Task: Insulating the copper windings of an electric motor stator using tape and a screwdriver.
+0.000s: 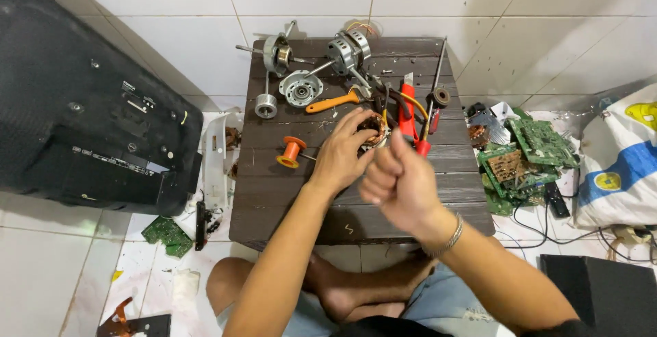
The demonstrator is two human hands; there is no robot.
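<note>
- The left hand (340,156) lies on the dark wooden table (274,200), fingers (356,123) spread and stretched forward, their tips touching a round motor part wound with copper wire (374,132); they rest on it rather than close around it.
- The right hand (397,183) is raised above the table, just beside the left one, curled into a loose fist with the thumb up (whether anything sits inside the fist cannot be told; it is slightly blurred).
- A silver bracelet (448,238) circles the right wrist.
- Just past the copper-wound part lie red-handled tools (408,114) and a red-handled screwdriver (426,142).
- Left of the left hand, near it, an orange spool (291,152) lies on the table.
- Further back lie an orange-handled tool (332,103), a round metal motor cover (300,88), and two motor pieces with shafts (277,53) (345,49).
- On the floor to the right of the table sits a heap of green circuit boards (527,152) (cables trail beside it).
- On the left a large black panel (75,97) leans on the tiled floor.
</note>
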